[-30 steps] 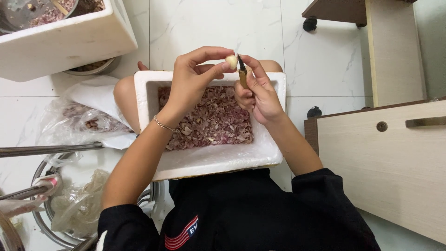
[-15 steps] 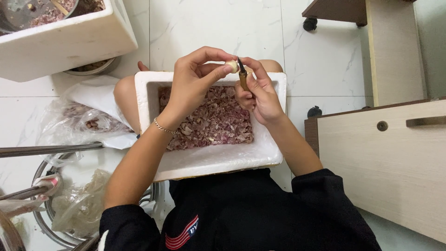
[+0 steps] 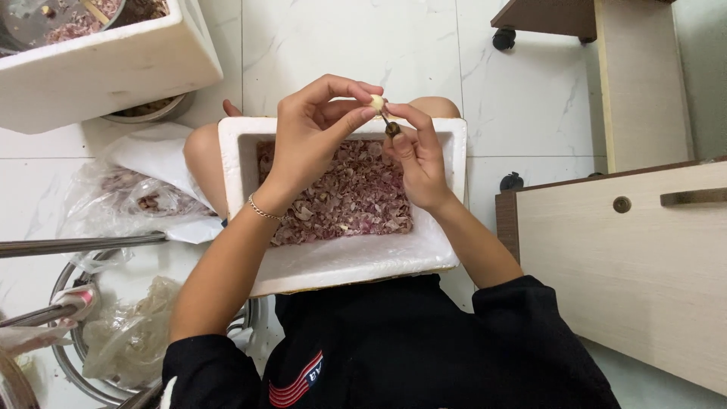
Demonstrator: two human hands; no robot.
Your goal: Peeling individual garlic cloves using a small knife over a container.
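Both hands meet above a white foam box [image 3: 341, 261] resting on the person's lap, filled with pinkish papery skins [image 3: 344, 193]. Left hand [image 3: 314, 129] pinches a small pale clove [image 3: 376, 102] at its fingertips. Right hand [image 3: 416, 155] is closed around a small knife [image 3: 391, 127], its tip touching the clove.

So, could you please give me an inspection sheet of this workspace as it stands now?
Surface: white marble tile floor.
Job's things: pale clove pinched over a white foam box of pinkish peels; small knife.
Clutter: plastic bags, steel bowl, second foam box.
Fingers: left hand holds the clove; right hand holds the knife.
Cables: nothing seen.
Surroundings: wooden cabinet, furniture on castors.
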